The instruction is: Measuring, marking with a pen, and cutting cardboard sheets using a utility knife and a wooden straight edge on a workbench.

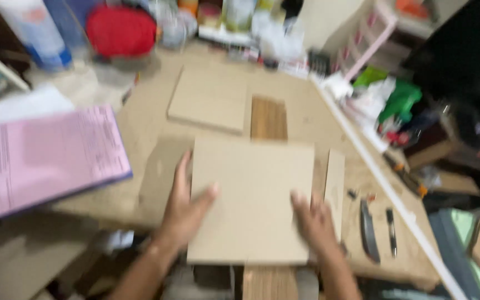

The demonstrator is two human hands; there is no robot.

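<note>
**Two hands on a beige board, cluttered workbench**

At the near edge of the workbench, a flat beige board is held by both hands. The left hand is laid at its left edge, fingers extended, thumb pressed on top. The right hand is set on the lower right corner, fingers spread and flat; a closed grip cannot be told through the blur. A wood-grain plank is seen under the board, showing beyond its far edge. A narrow strip lies just beside its right edge. Dark tools are seen further right. A pink pad is placed left. A second board is seen farther back. A red object sits at the far edge.
</note>
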